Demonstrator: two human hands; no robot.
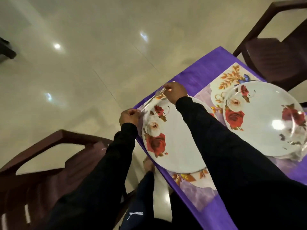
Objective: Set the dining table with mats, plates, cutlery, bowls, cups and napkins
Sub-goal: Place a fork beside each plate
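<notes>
Two place settings in view on the purple table, both with mat plus plate down. Near plate sits on its mat, rose print at 9 o'clock on the plate. Second plate on second mat off at 2 o'clock from the near one, with what looks like a clear glass bowl at its 3 o'clock edge, blurred, can't be sure.

Cutlery step is in hand now. A thin metal piece, fork or spoon, too blurred to tell which, lies along the 10-11 o'clock edge of the near plate, on or just over the mat edge. Right hand pinches its far end at 11 o'clock, fingers curled round it. Left hand at 9 o'clock has fingers curled at the other end, seems to pinch it too, contact not sharp.

Judgement: mats and plates done for these two seats, cutlery just starting on the near seat, none seen at the second plate. Cups, napkins not visible anywhere, bowls doubtful. Rest of table out of frame, so roughly early-middle of the task.

Dark chairs at 7 o'clock and 1 o'clock
</notes>
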